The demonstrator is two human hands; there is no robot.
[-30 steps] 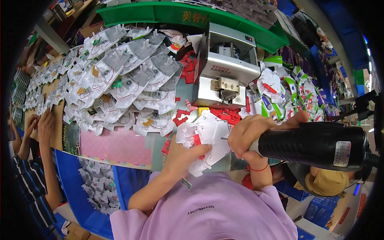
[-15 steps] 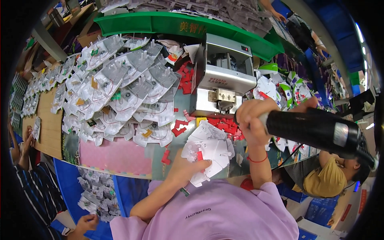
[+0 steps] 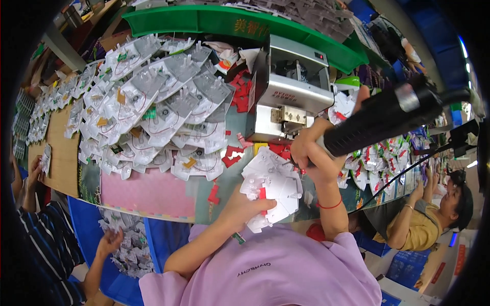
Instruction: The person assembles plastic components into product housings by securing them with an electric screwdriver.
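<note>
step: likely tool work on held blisters | left hand (image 3: 240,206) pinches white blister stack (image 3: 273,186), frame centre | right hand (image 3: 309,153) wrapped round black tool (image 3: 383,120), centre-right | next: judged, needs tip aligned on stack

Setting: factory assembly or packing line, small-parts production. Evidence: long workbench (image 3: 153,196) heaped with identical white plastic packs (image 3: 153,109), well beyond fingers (image 3: 255,206) of left hand. Metal bench-top press machine (image 3: 288,102) just above fingers (image 3: 301,153) of right hand. Red cut pieces (image 3: 240,94) scattered beside machine. Green bin rim (image 3: 214,20) along far edge. Blue crates (image 3: 122,239) under bench. Other seated workers (image 3: 423,224) at same line, right and left.
</note>
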